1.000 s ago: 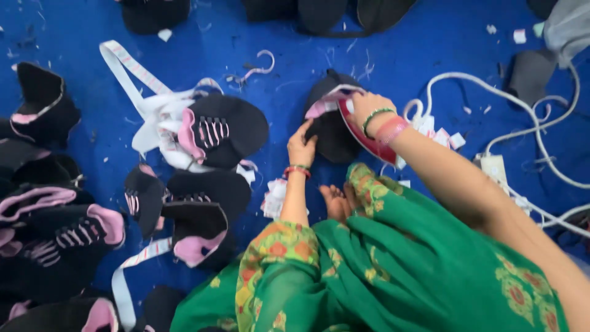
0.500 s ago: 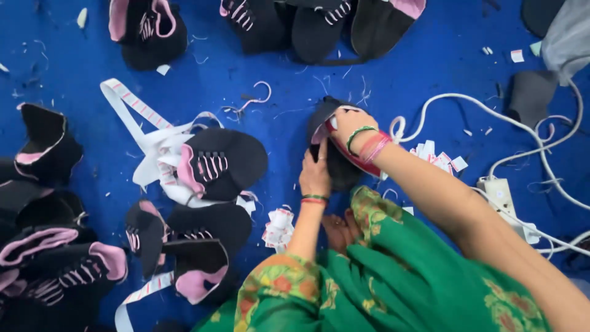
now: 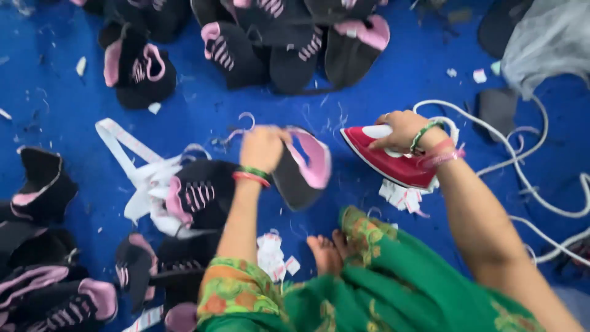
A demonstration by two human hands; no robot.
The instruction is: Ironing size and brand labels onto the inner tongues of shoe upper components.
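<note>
My left hand (image 3: 261, 147) grips a black shoe upper with a pink lining (image 3: 301, 169) and holds it lifted and tilted above the blue floor. My right hand (image 3: 405, 130) is closed around the handle of a red and white clothes iron (image 3: 387, 161), set off to the right of the upper. The iron's white cord (image 3: 522, 166) loops away to the right. My bare foot (image 3: 326, 253) shows below, beside my green patterned clothing.
Black and pink shoe uppers lie in piles at the top (image 3: 276, 43), at the left (image 3: 43, 184) and lower left (image 3: 61, 295). White strips (image 3: 138, 172) lie under one upper (image 3: 196, 197). Small paper labels (image 3: 273, 255), a grey cloth (image 3: 547, 43).
My right hand has lifted the iron off the upper and moved it to the right. My left hand has raised the upper off the floor. The view has shifted downward.
</note>
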